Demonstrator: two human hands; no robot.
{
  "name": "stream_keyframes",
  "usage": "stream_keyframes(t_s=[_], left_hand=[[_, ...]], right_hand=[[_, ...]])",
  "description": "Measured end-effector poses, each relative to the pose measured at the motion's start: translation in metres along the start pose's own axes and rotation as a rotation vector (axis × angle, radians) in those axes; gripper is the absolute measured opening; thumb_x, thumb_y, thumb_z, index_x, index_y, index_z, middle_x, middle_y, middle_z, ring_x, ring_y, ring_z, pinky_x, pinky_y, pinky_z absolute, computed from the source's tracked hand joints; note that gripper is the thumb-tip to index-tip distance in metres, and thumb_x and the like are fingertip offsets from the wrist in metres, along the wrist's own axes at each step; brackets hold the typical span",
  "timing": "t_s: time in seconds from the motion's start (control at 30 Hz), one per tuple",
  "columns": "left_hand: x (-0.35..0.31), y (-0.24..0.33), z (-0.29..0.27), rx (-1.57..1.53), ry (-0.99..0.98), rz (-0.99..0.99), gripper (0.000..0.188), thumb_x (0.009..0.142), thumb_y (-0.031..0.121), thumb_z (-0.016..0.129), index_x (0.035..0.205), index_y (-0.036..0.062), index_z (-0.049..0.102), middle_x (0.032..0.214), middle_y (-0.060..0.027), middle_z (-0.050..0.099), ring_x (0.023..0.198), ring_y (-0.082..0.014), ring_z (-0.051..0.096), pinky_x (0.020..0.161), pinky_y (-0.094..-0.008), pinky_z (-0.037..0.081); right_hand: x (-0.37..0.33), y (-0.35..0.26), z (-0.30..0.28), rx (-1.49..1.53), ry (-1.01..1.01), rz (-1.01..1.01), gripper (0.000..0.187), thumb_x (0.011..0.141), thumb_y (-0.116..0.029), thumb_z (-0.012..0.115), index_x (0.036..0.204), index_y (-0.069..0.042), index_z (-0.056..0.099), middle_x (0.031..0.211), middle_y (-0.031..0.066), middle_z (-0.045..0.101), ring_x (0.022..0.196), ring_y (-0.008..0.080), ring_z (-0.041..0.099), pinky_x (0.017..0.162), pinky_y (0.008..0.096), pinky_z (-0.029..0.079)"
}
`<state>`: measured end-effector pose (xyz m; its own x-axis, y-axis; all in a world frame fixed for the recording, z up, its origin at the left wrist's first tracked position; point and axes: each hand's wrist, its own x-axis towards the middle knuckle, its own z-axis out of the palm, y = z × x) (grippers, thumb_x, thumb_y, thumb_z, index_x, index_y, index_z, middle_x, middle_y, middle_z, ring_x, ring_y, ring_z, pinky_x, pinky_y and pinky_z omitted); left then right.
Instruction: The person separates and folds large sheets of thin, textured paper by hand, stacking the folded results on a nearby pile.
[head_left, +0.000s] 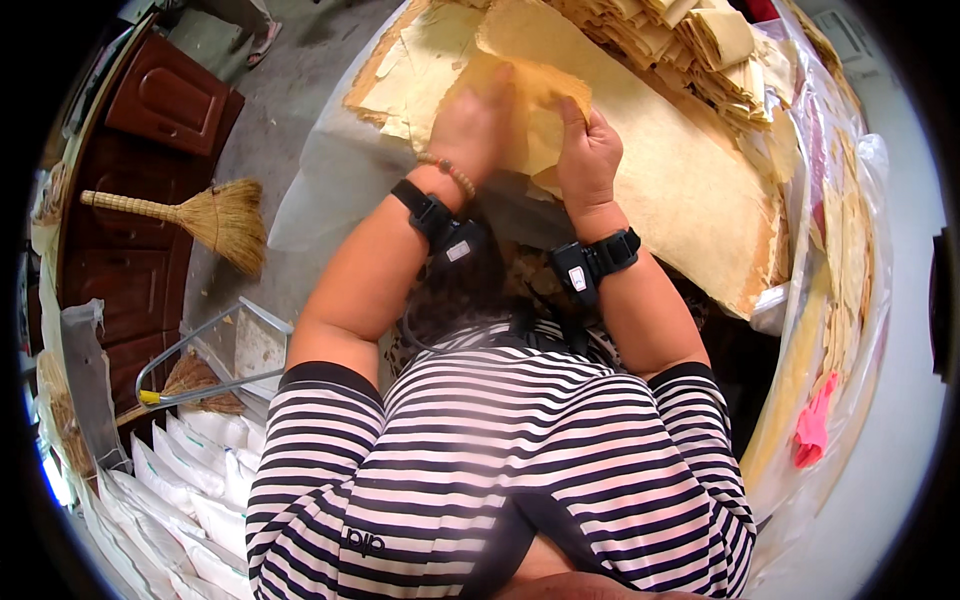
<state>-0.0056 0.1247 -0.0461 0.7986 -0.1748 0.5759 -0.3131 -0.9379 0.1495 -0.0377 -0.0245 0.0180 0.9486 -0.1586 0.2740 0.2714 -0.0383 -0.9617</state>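
A thin yellow sheet (545,93) with ragged edges is raised in front of me, above a layer of similar large pale-yellow sheets (680,190). My right hand (590,155) pinches its right side, thumb up against the surface. At the left side of the raised sheet is my left hand (470,130), smeared by motion. Its fingers overlap the sheet, but their grip cannot be made out. Below the two hands, a lower edge of the sheet hangs over the pile. Each wrist carries a black strap with a small box, and the left one also has a beaded bracelet.
Folded yellow sheets (690,45) are heaped at the far right. Clear plastic film (335,170) spreads under the pile's left side. To the left are a straw broom (225,220), dark red cabinets (170,95), a metal frame (215,385) and white sacks (190,470). A pink cloth-like item (815,425) lies right.
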Motion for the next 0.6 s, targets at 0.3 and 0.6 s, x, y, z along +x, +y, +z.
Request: stream_keyframes(t_s=[0.3,0.6], left_hand=[[0.009,0.003,-0.004,0.061,-0.135,-0.022,0.043,0.084,0.007,0.057,0.128,0.0098,0.060,0.144,-0.0061,0.056,0.092,-0.0349,0.067,0.067,-0.0408,0.062],[0.045,0.011,-0.032,0.004,-0.346,-0.061,0.027,0.090,0.013,0.057,0.113,0.0084,0.070,0.112,-0.0125,0.071,0.088,-0.0292,0.073,0.070,-0.0425,0.060]], right_hand=[[-0.005,0.005,-0.024,0.053,0.131,0.151,0.032,0.103,-0.029,0.063,0.102,0.002,0.072,0.091,-0.0018,0.069,0.079,0.0036,0.057,0.070,0.0197,0.047],[0.009,-0.015,-0.036,-0.394,-0.043,-0.078,0.019,0.094,-0.013,0.065,0.106,-0.003,0.076,0.093,0.0137,0.075,0.082,0.0199,0.070,0.076,0.0281,0.053]])
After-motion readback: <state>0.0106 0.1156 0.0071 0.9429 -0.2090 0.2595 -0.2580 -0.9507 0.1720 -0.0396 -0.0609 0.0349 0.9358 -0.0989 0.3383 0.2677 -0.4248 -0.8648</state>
